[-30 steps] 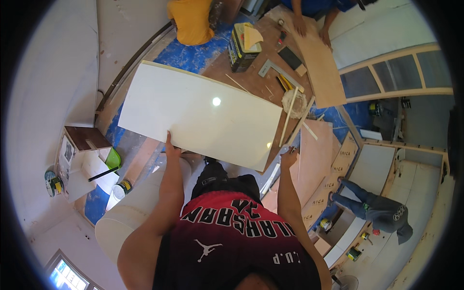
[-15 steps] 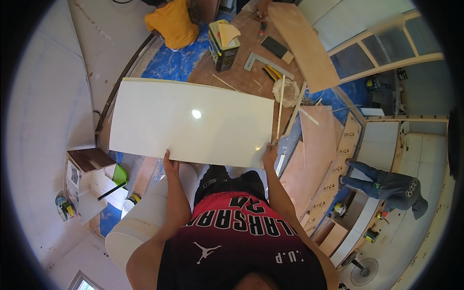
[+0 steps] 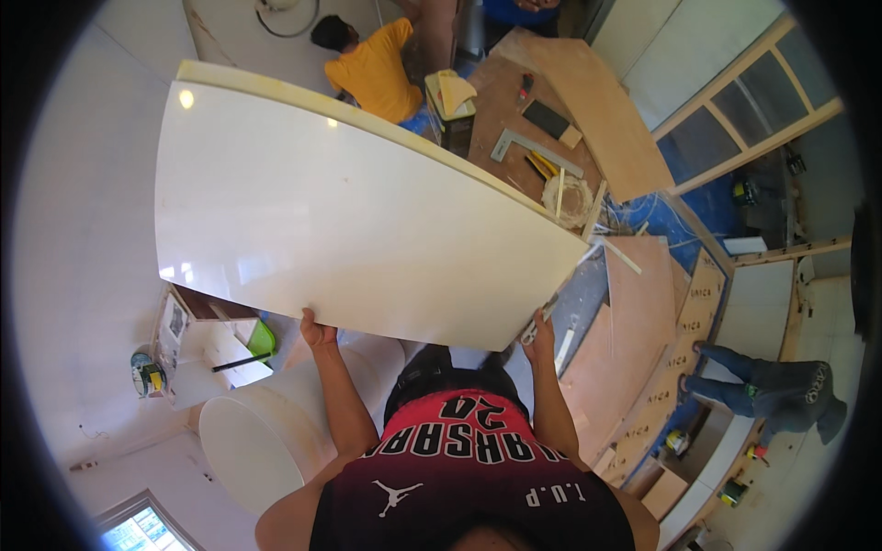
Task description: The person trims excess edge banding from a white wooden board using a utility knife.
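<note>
A large glossy white panel (image 3: 349, 220) is held in front of me, its left far corner raised and a pale yellowish layer showing along its far edge. My left hand (image 3: 319, 331) grips the near edge, thumb on the white face and fingers hidden beneath. At the near right corner my right hand (image 3: 540, 338) is closed on the panel's edge. A slim greyish thing (image 3: 530, 332) shows beside its fingers; I cannot make out what it is.
Beyond the panel, a brown work board (image 3: 501, 124) carries a square (image 3: 524, 147), a tin (image 3: 450, 106) and a tape roll (image 3: 570, 197). A person in yellow (image 3: 377, 73) crouches far left of it. Plywood sheets (image 3: 634, 294) lie right; another person (image 3: 772, 390) works there. A large white roll (image 3: 248, 441) lies left.
The panel has tilted, its left side rising closer to me and its right end shifting right. Both hands keep their hold, and the right hand has moved right and slightly nearer.
</note>
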### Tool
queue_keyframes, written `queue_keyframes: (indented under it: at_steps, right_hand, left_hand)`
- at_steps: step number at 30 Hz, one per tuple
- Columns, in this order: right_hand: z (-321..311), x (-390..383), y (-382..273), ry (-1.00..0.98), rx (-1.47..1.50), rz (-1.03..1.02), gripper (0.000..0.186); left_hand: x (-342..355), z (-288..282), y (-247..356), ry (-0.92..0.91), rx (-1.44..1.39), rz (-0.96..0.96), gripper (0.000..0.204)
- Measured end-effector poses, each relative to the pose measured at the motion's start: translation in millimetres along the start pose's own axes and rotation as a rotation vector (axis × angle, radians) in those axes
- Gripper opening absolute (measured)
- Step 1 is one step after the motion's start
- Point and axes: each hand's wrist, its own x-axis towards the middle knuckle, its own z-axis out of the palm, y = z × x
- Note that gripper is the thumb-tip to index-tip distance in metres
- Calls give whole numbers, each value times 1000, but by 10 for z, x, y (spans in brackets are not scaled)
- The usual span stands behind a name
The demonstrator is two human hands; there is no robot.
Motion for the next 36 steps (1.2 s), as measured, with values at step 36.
queue_keyframes:
  at_steps: [36]
  right_hand:
    - [953, -1944, -3764, -132, -269, -1297, 67]
  left_hand:
    - [-477, 4531, 276, -268, 592, 364, 65]
